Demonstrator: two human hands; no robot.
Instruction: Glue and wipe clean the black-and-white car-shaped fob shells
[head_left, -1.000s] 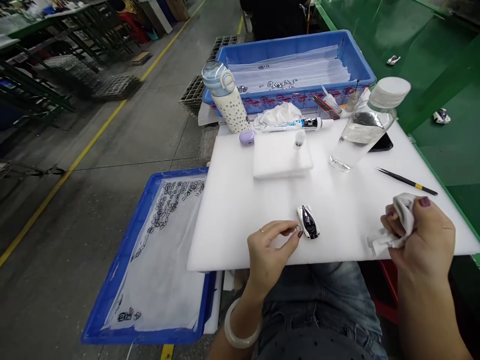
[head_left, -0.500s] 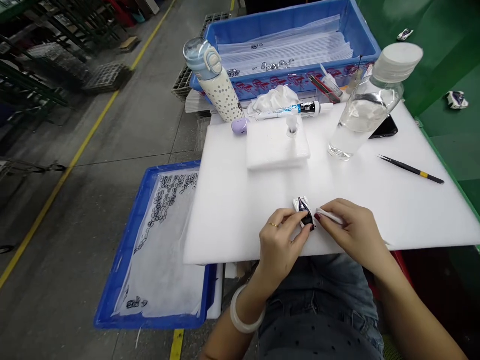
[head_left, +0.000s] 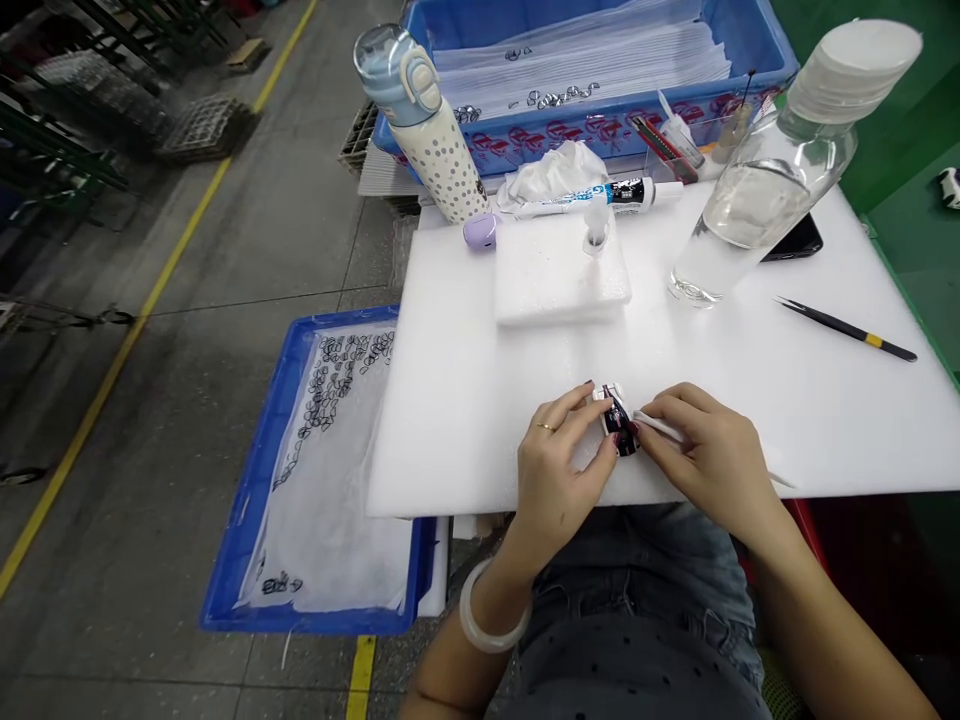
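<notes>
Near the front edge of the white work board (head_left: 450, 400), a small toy car (head_left: 616, 418), white and dark with glossy parts, lies under my fingers. My left hand (head_left: 559, 470) holds it steady, the thumb at its near end and the fingertips along its left side and top. In my right hand (head_left: 705, 450) a slender white stick-like piece (head_left: 660, 425) is pinched, with its tip against or very close to the car's right side. Part of this piece is hidden by the hand, so its exact kind is unclear.
A foam block (head_left: 559, 275) stands ahead of my hands. Around it are a glue tube (head_left: 630, 193), crumpled tissue (head_left: 559, 172), dotted flask (head_left: 442, 165), clear bottle (head_left: 757, 210) and tweezers (head_left: 847, 328). Blue trays with small dark parts stand left (head_left: 247, 470) and behind (head_left: 600, 125).
My left fingers have shifted on the toy car, the index finger now lifted toward its far end. The right hand's white piece has come closer to the car. The camera view has moved slightly.
</notes>
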